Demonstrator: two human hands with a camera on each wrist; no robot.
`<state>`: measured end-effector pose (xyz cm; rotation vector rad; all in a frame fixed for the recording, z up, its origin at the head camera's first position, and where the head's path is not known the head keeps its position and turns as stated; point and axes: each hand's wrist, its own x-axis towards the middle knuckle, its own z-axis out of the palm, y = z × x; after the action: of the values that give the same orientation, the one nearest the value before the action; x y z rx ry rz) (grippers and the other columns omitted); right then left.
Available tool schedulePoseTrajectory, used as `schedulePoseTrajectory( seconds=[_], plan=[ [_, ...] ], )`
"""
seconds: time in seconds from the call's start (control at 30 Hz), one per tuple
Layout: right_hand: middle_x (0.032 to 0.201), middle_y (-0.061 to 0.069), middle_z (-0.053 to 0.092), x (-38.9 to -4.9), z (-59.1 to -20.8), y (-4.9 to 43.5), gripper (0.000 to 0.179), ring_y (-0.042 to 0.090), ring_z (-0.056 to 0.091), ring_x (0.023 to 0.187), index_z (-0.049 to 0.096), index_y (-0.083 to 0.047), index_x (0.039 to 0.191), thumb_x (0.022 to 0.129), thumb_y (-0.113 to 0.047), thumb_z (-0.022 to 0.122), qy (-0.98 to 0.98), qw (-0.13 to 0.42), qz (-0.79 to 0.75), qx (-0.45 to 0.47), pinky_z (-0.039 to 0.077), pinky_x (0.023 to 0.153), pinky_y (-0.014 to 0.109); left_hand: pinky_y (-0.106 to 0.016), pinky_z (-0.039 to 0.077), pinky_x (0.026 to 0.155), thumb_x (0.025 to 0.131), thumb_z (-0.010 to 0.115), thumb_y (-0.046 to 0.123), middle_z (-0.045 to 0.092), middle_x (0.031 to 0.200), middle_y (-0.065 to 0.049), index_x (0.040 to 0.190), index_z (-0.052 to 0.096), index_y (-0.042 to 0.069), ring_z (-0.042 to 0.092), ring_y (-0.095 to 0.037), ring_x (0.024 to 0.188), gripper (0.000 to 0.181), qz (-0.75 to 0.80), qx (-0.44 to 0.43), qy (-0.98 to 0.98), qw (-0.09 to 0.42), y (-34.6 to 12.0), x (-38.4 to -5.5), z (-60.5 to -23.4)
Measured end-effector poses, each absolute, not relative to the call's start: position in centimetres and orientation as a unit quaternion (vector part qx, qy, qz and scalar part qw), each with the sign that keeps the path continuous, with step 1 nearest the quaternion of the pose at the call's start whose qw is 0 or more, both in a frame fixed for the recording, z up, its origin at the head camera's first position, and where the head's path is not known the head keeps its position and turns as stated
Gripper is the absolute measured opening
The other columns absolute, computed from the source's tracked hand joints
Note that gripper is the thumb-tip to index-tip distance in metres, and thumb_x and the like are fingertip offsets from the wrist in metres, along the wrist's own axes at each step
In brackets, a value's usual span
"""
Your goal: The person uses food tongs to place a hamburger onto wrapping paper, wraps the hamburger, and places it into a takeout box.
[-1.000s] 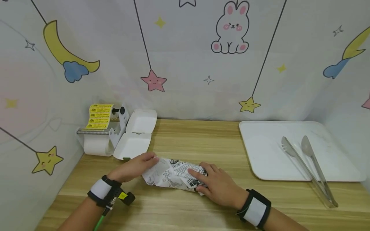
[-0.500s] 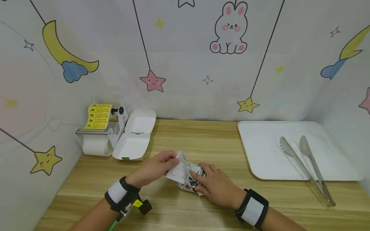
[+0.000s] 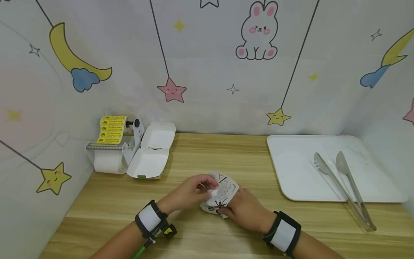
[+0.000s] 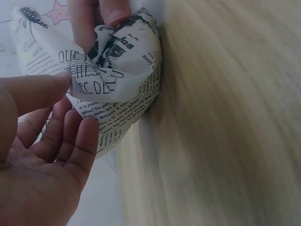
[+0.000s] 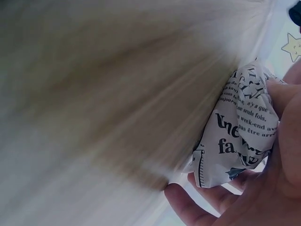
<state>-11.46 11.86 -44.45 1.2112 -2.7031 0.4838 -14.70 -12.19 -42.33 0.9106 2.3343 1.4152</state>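
Observation:
A small bundle wrapped in printed newspaper-style paper [image 3: 211,209] lies in the middle of the wooden table. My left hand [image 3: 187,192] pinches the loose flap of the wrapping paper [image 3: 226,190] between thumb and curled fingers, and the flap is folded up over the bundle. In the left wrist view the thumb presses the paper's printed face [image 4: 94,80], with the fingers behind it. From the right, my right hand [image 3: 249,212] grips the bundle's end; the flap covers its fingertips in the head view. The right wrist view shows the crumpled paper end [image 5: 244,127] within that hand. The contents are hidden.
At the back left stands a dispenser [image 3: 129,153] with a roll of yellow labels [image 3: 112,129]. An unfolded white takeaway box [image 3: 149,162] lies beside it. On the right, metal tongs [image 3: 352,198] rest across a white tray [image 3: 288,172] and overhang its front edge.
My left hand has moved right, lifting the paper's left end and folding it over the bundle toward my right hand. The right hand has stayed in place on the bundle.

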Motion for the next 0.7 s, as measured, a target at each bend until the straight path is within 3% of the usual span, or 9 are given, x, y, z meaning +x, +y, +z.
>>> schedulePoseTrajectory(
  seconds=[0.13,0.27,0.4,0.53,0.6,0.7],
  plan=[
    [0.14,0.016,0.057,-11.52,-44.07,11.8,0.062,0.033,0.056,0.125,0.052,-0.001,0.143,0.096,-0.036,0.071,-0.91,0.02,0.199,0.364,0.052,0.09,0.051,-0.031,0.053,0.089,0.091,0.074,0.0,0.062,0.115,-0.002,0.12,0.063,0.006,0.06,-0.015,0.1,0.033,0.454,0.31,0.828,0.109,-11.78,-14.4,-42.48],
    [0.141,0.016,0.056,-11.72,-43.9,11.87,0.07,0.032,0.056,0.124,0.047,0.001,0.147,0.093,-0.034,0.075,-0.908,-0.003,0.235,0.348,0.05,0.097,0.053,-0.031,0.053,0.088,0.09,0.076,0.002,0.057,0.118,-0.003,0.125,0.059,0.006,0.058,-0.015,0.1,0.039,0.436,0.303,0.841,0.104,-11.53,-14.04,-42.29],
    [0.131,0.013,0.063,-12.08,-44.2,12.09,0.063,0.024,0.062,0.115,0.054,0.0,0.139,0.089,-0.028,0.08,-0.888,0.007,0.276,0.367,0.053,0.095,0.045,-0.032,0.053,0.09,0.09,0.076,0.004,0.054,0.126,-0.005,0.132,0.058,0.005,0.058,-0.016,0.102,0.046,0.416,0.305,0.851,0.099,-11.47,-13.81,-42.29],
    [0.129,0.006,0.064,-12.39,-44.57,12.27,0.055,0.015,0.062,0.113,0.059,-0.006,0.133,0.087,-0.027,0.082,-0.876,-0.011,0.311,0.369,0.054,0.094,0.038,-0.037,0.049,0.101,0.091,0.077,0.008,0.05,0.136,-0.009,0.134,0.059,0.004,0.054,-0.022,0.119,0.047,0.385,0.323,0.861,0.085,-11.37,-13.84,-42.41],
    [0.133,0.008,0.061,-12.4,-44.68,12.33,0.065,0.016,0.061,0.116,0.053,-0.004,0.14,0.088,-0.03,0.081,-0.881,-0.025,0.313,0.355,0.053,0.096,0.039,-0.041,0.044,0.108,0.09,0.079,0.012,0.048,0.142,-0.011,0.132,0.061,0.004,0.048,-0.026,0.129,0.046,0.37,0.329,0.865,0.085,-11.32,-13.92,-42.49],
    [0.136,0.016,0.059,-12.34,-44.73,12.4,0.091,0.023,0.061,0.117,0.031,0.005,0.152,0.088,-0.037,0.08,-0.891,-0.035,0.302,0.336,0.053,0.096,0.043,-0.046,0.04,0.112,0.088,0.082,0.017,0.045,0.148,-0.014,0.128,0.063,0.006,0.04,-0.03,0.137,0.046,0.361,0.329,0.868,0.093,-11.33,-14.03,-42.58]
  ],
)
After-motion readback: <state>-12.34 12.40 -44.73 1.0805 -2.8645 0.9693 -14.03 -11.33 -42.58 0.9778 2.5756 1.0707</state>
